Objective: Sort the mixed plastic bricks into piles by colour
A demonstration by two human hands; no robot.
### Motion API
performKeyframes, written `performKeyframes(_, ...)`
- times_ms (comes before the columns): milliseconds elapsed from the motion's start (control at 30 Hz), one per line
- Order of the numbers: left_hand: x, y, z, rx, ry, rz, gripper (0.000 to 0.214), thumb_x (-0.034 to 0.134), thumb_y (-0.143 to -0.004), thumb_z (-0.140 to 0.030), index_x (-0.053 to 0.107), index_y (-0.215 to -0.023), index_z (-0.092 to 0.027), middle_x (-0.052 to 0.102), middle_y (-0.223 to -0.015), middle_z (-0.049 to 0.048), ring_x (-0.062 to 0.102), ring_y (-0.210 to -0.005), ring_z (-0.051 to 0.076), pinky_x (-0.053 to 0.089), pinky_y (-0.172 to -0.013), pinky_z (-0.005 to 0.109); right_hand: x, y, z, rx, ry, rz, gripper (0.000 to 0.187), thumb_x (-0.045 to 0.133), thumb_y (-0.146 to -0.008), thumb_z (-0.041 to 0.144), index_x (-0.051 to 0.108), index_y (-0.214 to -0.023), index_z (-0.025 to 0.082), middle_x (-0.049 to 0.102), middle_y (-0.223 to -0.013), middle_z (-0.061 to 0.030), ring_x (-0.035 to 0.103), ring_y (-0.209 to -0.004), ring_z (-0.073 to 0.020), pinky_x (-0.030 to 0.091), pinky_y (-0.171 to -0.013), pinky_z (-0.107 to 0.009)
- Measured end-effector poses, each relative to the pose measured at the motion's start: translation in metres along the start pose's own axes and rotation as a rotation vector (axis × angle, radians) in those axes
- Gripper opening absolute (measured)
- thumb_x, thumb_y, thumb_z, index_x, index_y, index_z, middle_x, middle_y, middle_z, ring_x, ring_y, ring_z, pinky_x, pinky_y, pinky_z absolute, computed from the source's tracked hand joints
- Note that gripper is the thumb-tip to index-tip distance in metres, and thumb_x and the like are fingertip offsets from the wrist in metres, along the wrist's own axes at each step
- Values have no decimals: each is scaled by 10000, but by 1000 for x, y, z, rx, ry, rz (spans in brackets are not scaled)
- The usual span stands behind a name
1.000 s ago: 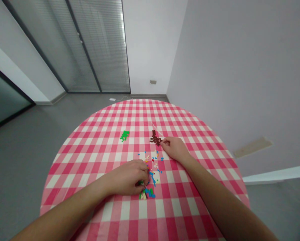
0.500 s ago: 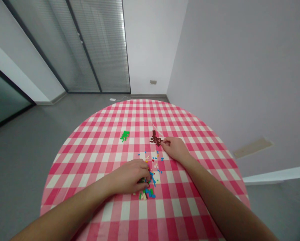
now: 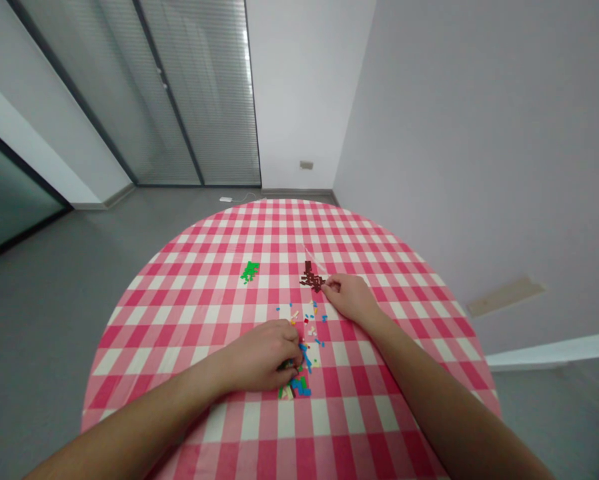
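I was looking into what seemed an office room: glazed partition doors with blinds [image 3: 199, 93], a grey floor [image 3: 54, 313], a wall socket [image 3: 306, 165], and a round bench [image 3: 179, 267] under checked cloth.

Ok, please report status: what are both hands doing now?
Left hand down among mixed small bricks; right hand at dark brown bricks; green bricks lie apart, ahead.

- No text, label, brand, number or sign made out anywhere in view.
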State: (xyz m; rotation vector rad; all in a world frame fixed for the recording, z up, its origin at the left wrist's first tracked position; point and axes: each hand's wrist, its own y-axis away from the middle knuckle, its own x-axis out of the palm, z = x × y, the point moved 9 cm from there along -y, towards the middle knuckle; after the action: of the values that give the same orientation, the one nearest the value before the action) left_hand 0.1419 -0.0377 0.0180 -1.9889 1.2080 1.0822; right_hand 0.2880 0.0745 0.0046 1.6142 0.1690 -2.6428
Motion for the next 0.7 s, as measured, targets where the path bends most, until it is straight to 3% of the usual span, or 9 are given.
performKeyframes(133,0,1,2,1,36,-9,105,583,-849,-129,665,-844,-194,656,-853,42,598,-854,200,449,-805,322,0,0,-1,-5,-9,-8,167,604,-869,267,740,-821,182,744,-786,-60,642,-695,-188,369,-578,-273)
performKeyframes(300,-15,5,14,-71,190,-105,125,524,-924,-160,639,-944,-206,666,-963,53,597,-930,200,462,-853,335,-5,3,4,-19,-94,-36,176,603,-870,271,745,-814,185,744,-777,-58,643,-684,-182,384,-580,-271)
performKeyframes(533,-24,17,61,-369,607,-312,159,518,-927,-239,670,-938,-194,709,-942,54,637,-841,171,488,-755,300,-4,24,49,-259,-494,46,133,626,-836,267,733,-817,190,724,-720,-25,627,-625,-141,443,-570,-241)
performKeyframes(700,-26,19,72,-409,802,-458,70,576,-883,-248,584,-915,-186,705,-800,42,632,-715,156,461,-628,274,-1,40,77,-361,-639,71,68,668,-807,233,717,-827,190,720,-749,-27,642,-654,-139,482,-592,-237)
